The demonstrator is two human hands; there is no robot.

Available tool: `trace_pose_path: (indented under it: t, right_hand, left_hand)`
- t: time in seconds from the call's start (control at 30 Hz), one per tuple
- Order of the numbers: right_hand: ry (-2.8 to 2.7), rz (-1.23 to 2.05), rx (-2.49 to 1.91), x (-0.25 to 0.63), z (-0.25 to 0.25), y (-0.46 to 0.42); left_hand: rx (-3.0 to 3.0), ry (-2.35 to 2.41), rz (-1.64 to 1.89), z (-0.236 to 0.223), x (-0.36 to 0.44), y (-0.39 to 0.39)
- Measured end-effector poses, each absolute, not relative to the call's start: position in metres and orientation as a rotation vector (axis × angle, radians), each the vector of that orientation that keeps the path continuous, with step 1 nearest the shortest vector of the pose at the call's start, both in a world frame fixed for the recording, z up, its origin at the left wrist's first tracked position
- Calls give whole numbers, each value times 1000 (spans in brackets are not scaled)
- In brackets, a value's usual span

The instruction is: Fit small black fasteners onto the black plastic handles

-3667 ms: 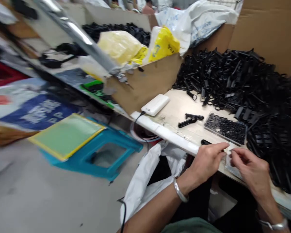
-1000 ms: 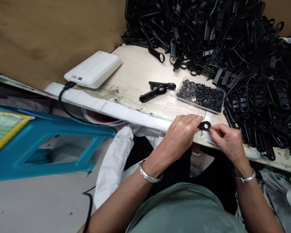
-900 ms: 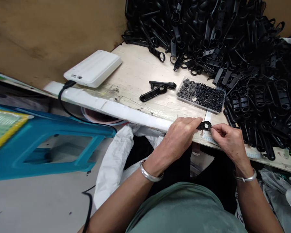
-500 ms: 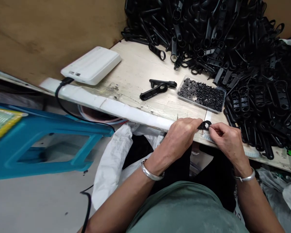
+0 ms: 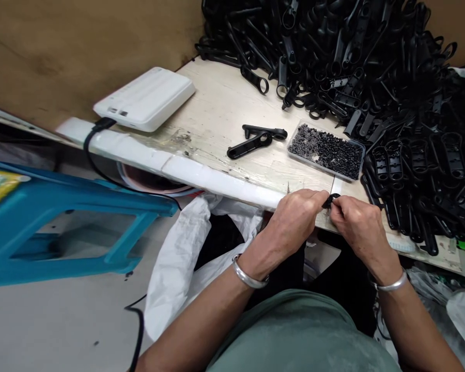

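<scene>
My left hand [image 5: 299, 213] is closed around a black plastic part with a ring end [image 5: 330, 200], held over the table's front edge. Most of that part is hidden by the fingers. My right hand [image 5: 358, 223] is closed too, its thumb and forefinger pressed against the ring end; any small piece between them is too hidden to make out. Just behind the hands lies a clear shallow box [image 5: 326, 150] of tiny black pieces. To its left, two black ring-ended plastic parts [image 5: 251, 144] rest on the table, one against the other.
A large heap of black plastic parts [image 5: 333, 57] covers the table's back and right. A white power bank [image 5: 145, 98] with a black cable sits at the left. Below are a blue plastic stool [image 5: 73, 217] and a white sack [image 5: 174, 258].
My right hand has turned and come in over the ring end, covering more of it. The left hand keeps its grip. The whole view has shifted slightly.
</scene>
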State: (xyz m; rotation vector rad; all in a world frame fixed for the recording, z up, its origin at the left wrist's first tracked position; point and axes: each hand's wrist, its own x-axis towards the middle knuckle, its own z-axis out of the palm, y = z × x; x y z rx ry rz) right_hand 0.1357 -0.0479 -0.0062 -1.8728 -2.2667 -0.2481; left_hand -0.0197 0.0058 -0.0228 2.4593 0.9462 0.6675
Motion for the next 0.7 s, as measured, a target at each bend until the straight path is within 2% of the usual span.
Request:
trace_pose_path:
  t: [0.13, 0.4, 0.7]
  right_hand:
    - [-2262, -101, -1978, 130, 2, -46]
    - [-1978, 473, -2013, 142, 14, -43]
    - [-1956, 201, -2096, 129, 10, -43]
  left_hand:
    - [2439, 943, 673, -23, -20, 6]
    - [2380, 893, 665, -21, -20, 6]
    - [2389, 877, 687, -23, -20, 7]
